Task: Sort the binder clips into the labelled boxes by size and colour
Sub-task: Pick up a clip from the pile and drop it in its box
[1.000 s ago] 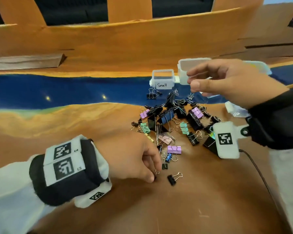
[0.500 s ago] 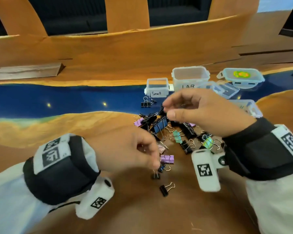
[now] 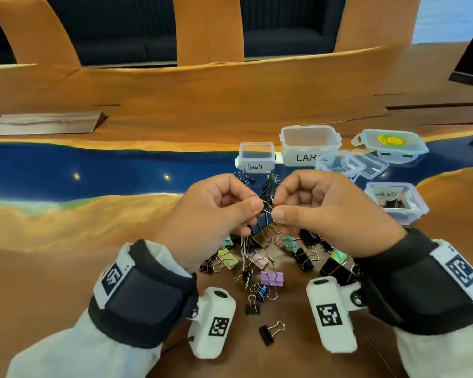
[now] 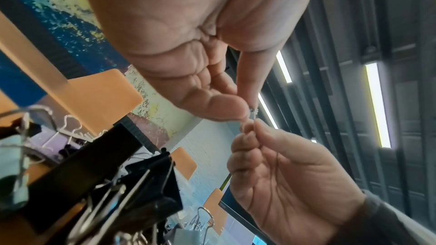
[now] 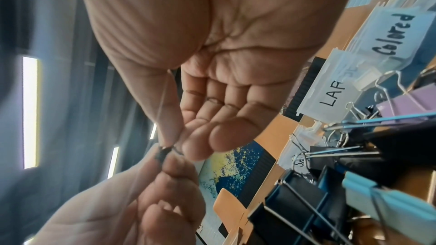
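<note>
Both hands meet in the air above the pile of binder clips (image 3: 257, 257). My left hand (image 3: 253, 211) and right hand (image 3: 280, 212) each pinch the same small black binder clip (image 3: 266, 210) by thumb and forefinger. The right wrist view shows that clip (image 5: 162, 153) as a tiny dark body with wire handles between the fingertips. At the back stand the boxes: "Small" (image 3: 257, 159), "Large" (image 3: 310, 145) and "Colored" (image 3: 342, 166). At the right is a fourth box (image 3: 396, 200) holding black clips.
A loose lid (image 3: 391, 143) with a yellow sticker lies behind the boxes at the far right. Black, purple, green and pink clips lie scattered on the wooden table (image 3: 66, 268) below my hands. Two small black clips (image 3: 266, 334) lie nearest me.
My left hand has lifted off the table from the near edge of the pile. The right hand came back from the boxes. The two now meet on one small clip.
</note>
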`<state>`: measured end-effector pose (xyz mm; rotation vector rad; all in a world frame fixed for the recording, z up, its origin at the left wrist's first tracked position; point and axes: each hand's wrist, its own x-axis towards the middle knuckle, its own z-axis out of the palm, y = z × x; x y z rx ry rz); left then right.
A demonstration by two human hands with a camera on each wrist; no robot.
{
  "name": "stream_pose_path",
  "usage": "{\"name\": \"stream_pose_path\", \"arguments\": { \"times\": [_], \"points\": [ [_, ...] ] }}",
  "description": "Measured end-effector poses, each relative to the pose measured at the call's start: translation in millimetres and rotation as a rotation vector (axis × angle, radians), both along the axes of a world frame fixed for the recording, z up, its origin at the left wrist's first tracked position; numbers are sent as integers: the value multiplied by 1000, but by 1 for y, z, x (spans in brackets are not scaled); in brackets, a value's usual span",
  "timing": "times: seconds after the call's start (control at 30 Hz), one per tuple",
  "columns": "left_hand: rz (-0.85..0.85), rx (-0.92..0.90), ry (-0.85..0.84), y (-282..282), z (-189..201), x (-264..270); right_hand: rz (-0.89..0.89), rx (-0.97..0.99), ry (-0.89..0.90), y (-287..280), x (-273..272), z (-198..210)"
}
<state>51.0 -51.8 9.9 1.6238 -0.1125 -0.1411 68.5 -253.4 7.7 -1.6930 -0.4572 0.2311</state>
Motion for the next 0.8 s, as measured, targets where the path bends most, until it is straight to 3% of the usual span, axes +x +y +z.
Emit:
{"name": "stream_pose_path", "arguments": {
  "times": [0.13, 0.23, 0.4, 0.8],
  "points": [
    [23, 26, -21, 1, 2, -1, 5, 57, 17, 0, -1, 2],
    [-35, -89, 65, 3, 6, -4, 27, 115, 32, -1, 0, 1],
    [-86, -175, 175, 3, 9, -9, 35, 26, -116, 1, -6, 4],
    [-11, -132, 93, 11, 12, -13, -25, -234, -205, 5, -1, 6]
  ]
}}
